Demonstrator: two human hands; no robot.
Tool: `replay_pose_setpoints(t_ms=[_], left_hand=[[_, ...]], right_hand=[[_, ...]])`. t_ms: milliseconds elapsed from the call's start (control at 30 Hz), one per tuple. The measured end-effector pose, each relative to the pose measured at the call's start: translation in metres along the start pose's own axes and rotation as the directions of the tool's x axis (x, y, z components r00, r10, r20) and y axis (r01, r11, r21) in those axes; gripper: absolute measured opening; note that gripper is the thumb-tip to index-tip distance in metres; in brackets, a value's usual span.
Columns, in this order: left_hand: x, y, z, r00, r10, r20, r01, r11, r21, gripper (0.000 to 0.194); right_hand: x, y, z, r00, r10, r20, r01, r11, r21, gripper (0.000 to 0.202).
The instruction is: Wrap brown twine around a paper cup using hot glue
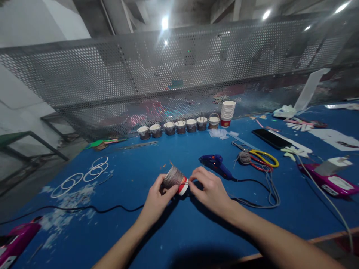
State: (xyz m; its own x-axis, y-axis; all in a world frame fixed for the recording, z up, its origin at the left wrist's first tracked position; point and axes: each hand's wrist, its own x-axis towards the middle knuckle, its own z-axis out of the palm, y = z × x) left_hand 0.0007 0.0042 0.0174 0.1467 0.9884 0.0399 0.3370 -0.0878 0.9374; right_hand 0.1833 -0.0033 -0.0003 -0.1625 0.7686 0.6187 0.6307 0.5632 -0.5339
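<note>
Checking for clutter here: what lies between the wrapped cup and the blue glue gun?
In the head view, the right hand lies between the wrapped cup and the glue gun, fingertips beside the cup's red end.

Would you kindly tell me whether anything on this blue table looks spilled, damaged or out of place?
Ragged whitish patches mark the tabletop on the left near the white rings, perhaps residue or worn paint. Grey cord sprawls in loose loops by the yellow handles, looking untidy. The paper cup tilts, but the left hand holds it.
</note>
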Motion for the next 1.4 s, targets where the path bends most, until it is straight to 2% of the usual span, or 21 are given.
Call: replay_pose_setpoints(t_ms=[167,333,500,633,700,833,933,1000,1067,1133,1200,1233,1300,1333,1400], left_hand=[[-0.001,0.002,0.002,1.0,0.014,-0.027,-0.012,0.998,0.057,0.024],[-0.003,-0.002,0.004,0.991,0.114,-0.075,-0.097,0.975,0.201,0.017],[-0.002,-0.008,0.003,0.971,0.222,-0.086,-0.189,0.939,0.288,0.013],[-0.003,-0.007,0.001,0.961,0.255,-0.106,-0.208,0.922,0.327,0.011],[-0.003,-0.006,0.001,0.959,0.257,-0.119,-0.207,0.923,0.325,0.012],[-0.002,-0.007,-0.002,0.958,0.248,-0.143,-0.203,0.941,0.271,0.014],[-0.002,-0.006,-0.005,0.965,0.222,-0.143,-0.195,0.965,0.178,0.018],[-0.003,-0.004,-0.007,0.974,0.191,-0.125,-0.179,0.978,0.103,0.021],[-0.002,-0.003,-0.008,0.986,0.143,-0.082,-0.141,0.99,0.024,0.025],[0.0,-0.003,-0.008,0.996,0.085,-0.035,-0.087,0.995,-0.058,0.029],[0.003,-0.005,-0.009,0.999,0.04,0.013,-0.038,0.99,-0.135,0.036],[0.004,-0.007,-0.009,0.999,0.032,0.04,-0.025,0.986,-0.168,0.04],[0.006,-0.012,-0.011,0.994,0.055,0.095,-0.034,0.976,-0.214,0.046],[0.007,-0.014,-0.011,0.989,0.079,0.121,-0.049,0.971,-0.232,0.048],[0.006,-0.017,-0.012,0.981,0.122,0.149,-0.077,0.958,-0.276,0.052]], right_hand=[[0.0,0.001,-0.001,1.0,-0.006,0.008,0.006,1.0,0.018,0.018],[-0.001,0.001,-0.002,0.999,-0.032,0.008,0.032,0.999,0.031,0.02],[-0.003,-0.008,-0.004,0.992,-0.123,0.027,0.116,0.977,0.176,0.019],[-0.007,-0.017,-0.006,0.97,-0.236,0.057,0.216,0.948,0.233,0.02],[-0.01,-0.022,-0.009,0.945,-0.303,0.119,0.276,0.939,0.205,0.019],[-0.02,-0.03,-0.026,0.865,-0.435,0.25,0.437,0.898,0.049,0.015],[-0.025,-0.032,-0.044,0.849,-0.477,0.227,0.496,0.868,-0.03,0.015],[-0.024,-0.03,-0.055,0.86,-0.492,0.136,0.501,0.865,-0.038,0.016],[-0.017,-0.025,-0.061,0.88,-0.475,0.014,0.475,0.88,-0.023,0.017],[-0.007,-0.02,-0.059,0.909,-0.406,-0.089,0.409,0.913,0.008,0.017],[0.003,-0.017,-0.051,0.945,-0.304,-0.125,0.315,0.945,0.089,0.014],[0.008,-0.017,-0.045,0.964,-0.243,-0.108,0.258,0.953,0.159,0.013],[0.016,-0.021,-0.033,0.993,-0.115,0.01,0.105,0.937,0.334,0.013],[0.019,-0.025,-0.027,0.993,-0.059,0.099,0.013,0.911,0.413,0.013],[0.02,-0.033,-0.018,0.961,0.021,0.274,-0.164,0.845,0.509,0.014]])
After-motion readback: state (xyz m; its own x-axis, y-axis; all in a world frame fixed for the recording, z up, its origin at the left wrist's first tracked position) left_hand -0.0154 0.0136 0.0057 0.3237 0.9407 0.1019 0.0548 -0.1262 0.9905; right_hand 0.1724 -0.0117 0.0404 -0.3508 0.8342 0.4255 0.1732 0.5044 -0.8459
